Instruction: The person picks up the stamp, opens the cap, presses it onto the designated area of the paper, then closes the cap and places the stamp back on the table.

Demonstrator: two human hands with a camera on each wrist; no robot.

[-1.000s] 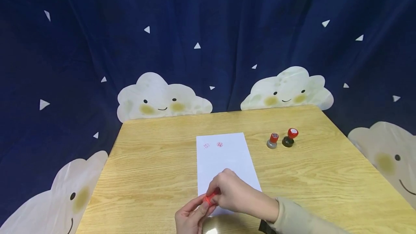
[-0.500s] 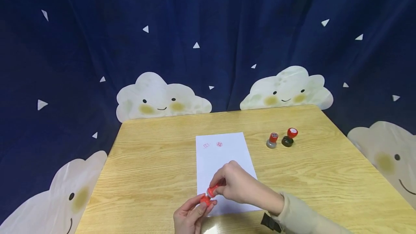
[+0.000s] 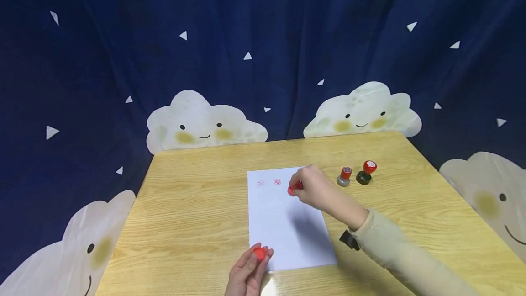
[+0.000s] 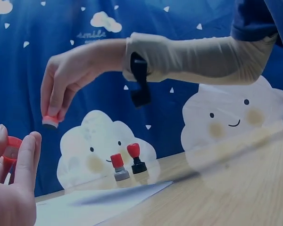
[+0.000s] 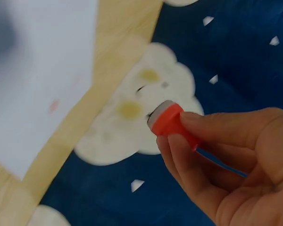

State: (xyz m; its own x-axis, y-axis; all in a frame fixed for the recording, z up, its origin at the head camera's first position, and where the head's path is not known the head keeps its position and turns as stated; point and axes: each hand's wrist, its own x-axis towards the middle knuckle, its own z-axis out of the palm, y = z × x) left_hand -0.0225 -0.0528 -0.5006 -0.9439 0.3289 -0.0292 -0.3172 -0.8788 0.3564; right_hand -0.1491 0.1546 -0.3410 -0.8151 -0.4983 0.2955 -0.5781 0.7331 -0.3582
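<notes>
Pinched between the thumb and fingers of my right hand (image 3: 314, 188) is a small red stamp (image 5: 172, 121), its pale face uncovered. The hand holds it above the upper right part of a white sheet of paper (image 3: 283, 223). Near the sheet's lower left edge, my left hand (image 3: 246, 272) holds a round red cap (image 3: 260, 253); in the left wrist view the cap (image 4: 12, 149) sits between thumb and fingers. Two red prints, a faint one (image 3: 260, 183) and a round one (image 3: 277, 181), mark the top of the paper.
A red stamp on a grey base (image 3: 344, 177) and a red-knobbed stamp on a black base (image 3: 366, 172) stand right of the paper on the wooden table (image 3: 197, 204). A dark blue curtain (image 3: 230, 35) with clouds hangs behind the table.
The red stamp has come apart from its cap. My right hand has carried it up and to the right over the paper, while my left hand keeps the cap low down.
</notes>
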